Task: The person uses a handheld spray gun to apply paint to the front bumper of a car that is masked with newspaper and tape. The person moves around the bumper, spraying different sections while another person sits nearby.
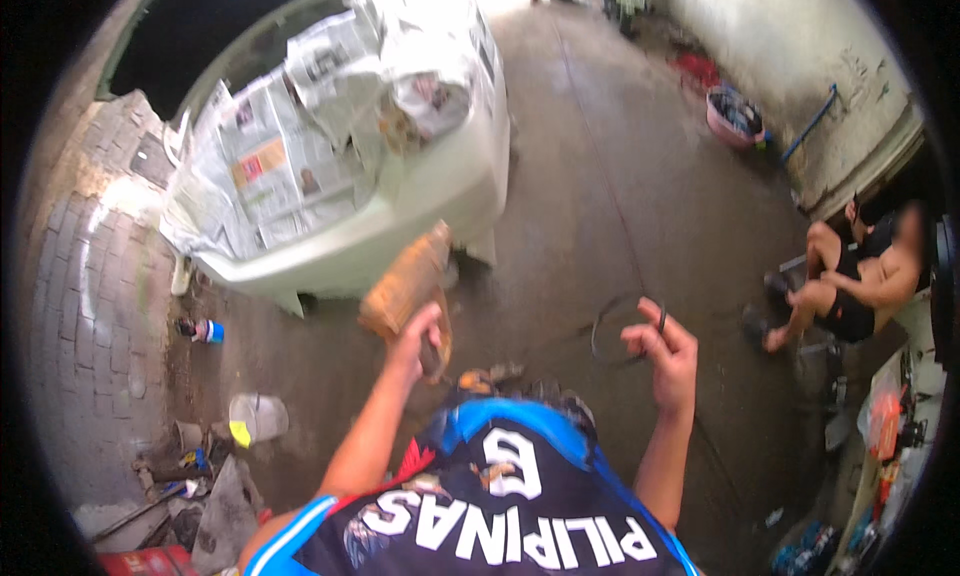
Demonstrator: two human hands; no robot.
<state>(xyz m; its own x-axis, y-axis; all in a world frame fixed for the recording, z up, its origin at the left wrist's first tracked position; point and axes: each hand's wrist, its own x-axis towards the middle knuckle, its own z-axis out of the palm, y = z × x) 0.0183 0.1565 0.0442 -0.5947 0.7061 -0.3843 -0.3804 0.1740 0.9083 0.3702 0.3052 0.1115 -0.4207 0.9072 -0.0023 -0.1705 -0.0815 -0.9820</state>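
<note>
My left hand grips an oblong tool with a handle, its body stained orange and brown; I cannot make out its exact kind. Raised to the right, my right hand holds a thin black loop, like a band or cord, between its fingers. Just beyond the orange tool stands a white car body, its glass and upper parts covered with taped newspaper sheets.
A shirtless person sits low at the right. A pink basin lies by the wall, with a motorbike farther back. A white bucket and scattered debris lie lower left. Assorted items line the right edge.
</note>
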